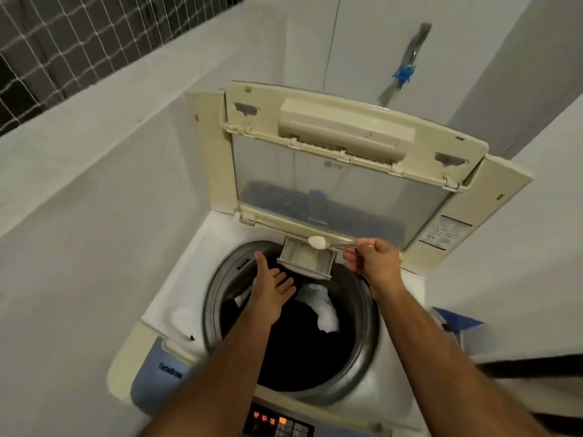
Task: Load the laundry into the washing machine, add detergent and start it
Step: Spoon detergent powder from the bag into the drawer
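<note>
Detergent spoon point(328, 243) pinched by right hand point(373, 263); left hand point(273, 290) open.

the right hand point(375, 263) pinched a spoon point(328, 243) of white powder, probably detergent, above the open drawer point(307, 263); the left hand point(271, 290) hovered open over the drum point(362, 357).

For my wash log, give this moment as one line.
step: adding detergent | right hand: holds spoon over drawer | left hand: open above drum | laundry: loaded
</note>
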